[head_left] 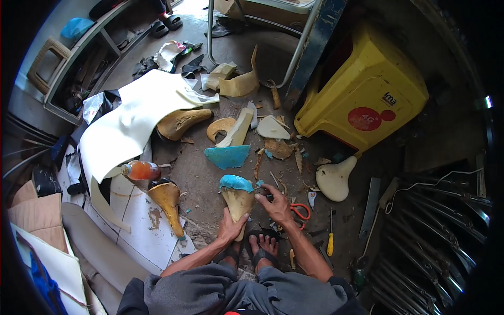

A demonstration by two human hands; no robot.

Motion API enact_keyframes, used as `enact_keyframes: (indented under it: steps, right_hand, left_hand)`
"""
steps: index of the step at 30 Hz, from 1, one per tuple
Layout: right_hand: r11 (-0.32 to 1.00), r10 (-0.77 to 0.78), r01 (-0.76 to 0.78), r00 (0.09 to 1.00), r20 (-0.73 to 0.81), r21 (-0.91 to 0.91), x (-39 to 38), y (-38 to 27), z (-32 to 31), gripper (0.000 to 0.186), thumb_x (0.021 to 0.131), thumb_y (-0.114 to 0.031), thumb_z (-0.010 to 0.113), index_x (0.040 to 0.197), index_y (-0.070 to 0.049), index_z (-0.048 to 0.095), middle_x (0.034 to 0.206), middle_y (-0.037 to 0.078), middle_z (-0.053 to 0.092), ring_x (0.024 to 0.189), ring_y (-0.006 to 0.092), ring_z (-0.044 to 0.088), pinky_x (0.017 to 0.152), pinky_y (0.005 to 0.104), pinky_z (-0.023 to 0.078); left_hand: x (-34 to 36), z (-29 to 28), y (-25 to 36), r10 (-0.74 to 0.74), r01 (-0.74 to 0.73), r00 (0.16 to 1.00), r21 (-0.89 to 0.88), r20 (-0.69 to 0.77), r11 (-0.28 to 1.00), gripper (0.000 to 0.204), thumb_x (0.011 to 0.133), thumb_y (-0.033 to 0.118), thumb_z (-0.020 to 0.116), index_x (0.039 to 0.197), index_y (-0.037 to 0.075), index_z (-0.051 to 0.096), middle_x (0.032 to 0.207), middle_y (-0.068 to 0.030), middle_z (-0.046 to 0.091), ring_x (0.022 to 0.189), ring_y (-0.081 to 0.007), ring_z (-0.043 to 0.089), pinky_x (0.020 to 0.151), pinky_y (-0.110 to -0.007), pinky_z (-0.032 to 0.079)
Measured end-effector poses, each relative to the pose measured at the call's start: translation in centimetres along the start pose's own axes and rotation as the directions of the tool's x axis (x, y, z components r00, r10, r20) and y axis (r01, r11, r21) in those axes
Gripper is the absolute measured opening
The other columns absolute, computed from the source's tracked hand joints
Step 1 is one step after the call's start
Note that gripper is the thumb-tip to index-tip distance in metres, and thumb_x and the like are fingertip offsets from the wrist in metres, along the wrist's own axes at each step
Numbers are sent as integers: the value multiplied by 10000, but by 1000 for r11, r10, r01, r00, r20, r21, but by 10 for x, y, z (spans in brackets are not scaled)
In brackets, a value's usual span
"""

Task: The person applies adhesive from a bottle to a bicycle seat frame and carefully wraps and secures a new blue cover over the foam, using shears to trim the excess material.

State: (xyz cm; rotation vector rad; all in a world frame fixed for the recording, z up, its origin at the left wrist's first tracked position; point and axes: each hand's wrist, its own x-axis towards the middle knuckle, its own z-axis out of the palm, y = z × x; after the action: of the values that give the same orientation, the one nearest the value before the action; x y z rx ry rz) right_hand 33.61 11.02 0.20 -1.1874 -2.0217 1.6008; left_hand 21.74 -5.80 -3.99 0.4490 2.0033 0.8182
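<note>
Tan foam saddle (237, 199) in left hand (229, 229); right hand (275, 205) spread, its grip unclear.

This was a small repair workshop for cycle saddles, with a bare concrete floor (210, 173) littered with foam offcuts. Worn saddle foams (181, 122) and a white saddle shell (334, 178) lay mid-frame, orange-handled scissors (301, 211) and a screwdriver (330, 239) at lower right, and cluttered shelves (79, 58) at upper left.

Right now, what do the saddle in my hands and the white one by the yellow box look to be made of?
The held saddle looks like tan foam, matte and crumbly-edged, with a blue layer on top. The white saddle looks like smooth moulded plastic or foam with a faint sheen; which one is unclear.
</note>
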Motion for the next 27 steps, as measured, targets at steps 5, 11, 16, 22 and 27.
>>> enact_keyframes:
  steps: [5, 11, 16, 22, 27]
  right_hand:
    - [970, 95, -108, 993, -71, -216, -3, 16, -2, 401, 904, -373, 708, 1073, -10, 687, 867, 113, 693, 793, 206, 654, 733, 361, 512]
    - [906, 351, -370, 928, -127, -204, -29, 57, -13, 339, 917, -331, 679, 1007, -4, 683, 835, 135, 686, 767, 223, 653, 710, 377, 505]
    - [933, 44, -185, 910, -412, -308, -48, 71, -21, 243, 882, -255, 671, 980, -33, 676, 911, 184, 679, 889, 378, 663, 768, 448, 511]
    - [904, 210, -306, 927, -311, -299, -47, 81, -46, 279, 879, -256, 691, 1044, -31, 683, 989, 180, 664, 897, 376, 654, 782, 443, 511]
    - [944, 191, -267, 920, -343, -193, -36, 61, -31, 337, 875, -310, 712, 1068, -35, 698, 943, 168, 661, 870, 345, 660, 804, 437, 513]
  left_hand:
    - [4, -2, 0, 87, -86, 996, 54, -18, 995, 786, 822, 524, 748, 1241, -62, 433, 1176, -298, 611, 1100, -445, 617, 920, -488, 487]
    - [12, -5, 21, -15, 1, 997, 173, 78, 985, 911, 736, 565, 796, 1244, -94, 424, 1166, -323, 628, 1103, -456, 632, 926, -474, 511]
    - [11, -4, 27, -6, -13, 995, 192, 99, 981, 936, 717, 547, 808, 1256, -101, 400, 1140, -332, 647, 1071, -470, 651, 906, -477, 531]
    - [13, 6, 17, -8, -20, 995, 279, 97, 960, 915, 723, 528, 815, 1213, -126, 404, 1118, -353, 627, 1040, -499, 640, 874, -516, 524]
    - [6, 10, -3, 148, -154, 988, 320, 42, 935, 870, 744, 433, 819, 1271, -115, 396, 1206, -330, 536, 1134, -468, 548, 959, -509, 462]
